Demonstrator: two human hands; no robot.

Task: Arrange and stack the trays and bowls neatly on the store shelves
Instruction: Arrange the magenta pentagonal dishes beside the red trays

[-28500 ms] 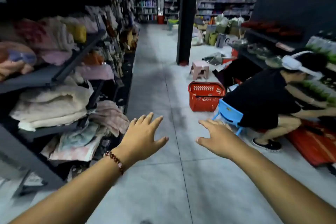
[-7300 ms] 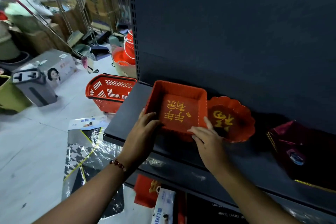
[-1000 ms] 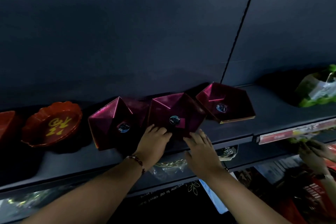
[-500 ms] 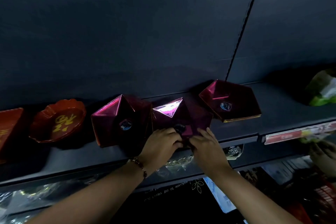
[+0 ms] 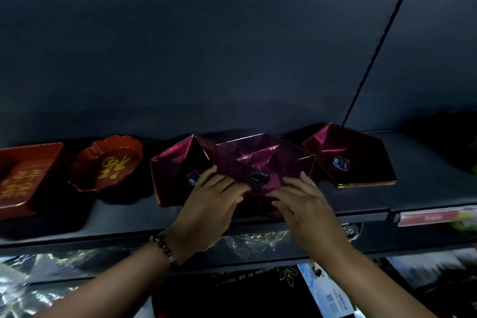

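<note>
Three shiny magenta pentagon trays sit in a row on a dark shelf (image 5: 426, 188). The middle tray (image 5: 260, 160) lies nearly flat, its left edge overlapping the left tray (image 5: 178, 165), which tilts against the back panel. My left hand (image 5: 209, 204) grips the middle tray's near left edge. My right hand (image 5: 302, 201) holds its near right edge, fingers curled over the rim. The right tray (image 5: 358, 155) stands apart, untouched. Further left are a red scalloped bowl (image 5: 108, 162) and a red square tray (image 5: 23, 178), both with gold characters.
The dark back panel (image 5: 232, 46) rises behind the shelf. A price strip (image 5: 436, 217) runs along the shelf's front edge at right. Below are a lower shelf with clear plastic-wrapped goods (image 5: 258, 240) and printed packages (image 5: 327, 292).
Both hands have lowered the middle pentagon tray from a steep tilt to nearly flat and drawn it forward. The view has moved closer to the shelf.
</note>
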